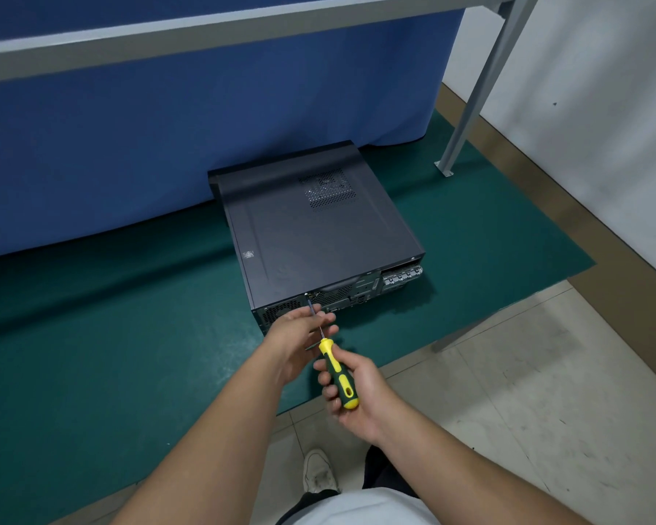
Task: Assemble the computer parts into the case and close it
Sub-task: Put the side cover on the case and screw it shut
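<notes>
Right hand (358, 395) curled round the yellow-and-green handle of a screwdriver (338, 373); left hand (300, 335) just ahead of it, fingers pinching the thin shaft. The tip meets the rear panel of the computer case (319, 229) directly beyond the grip, near its upper edge. Case lies flat, cover on, upon a green mat (110, 316). Blue cloth (167, 126) hangs behind it

Dim, even indoor light, wide-angle view.
Soft shadow beside the computer case (319, 229); straight lines bow near the edges; slight overall softness.
</notes>
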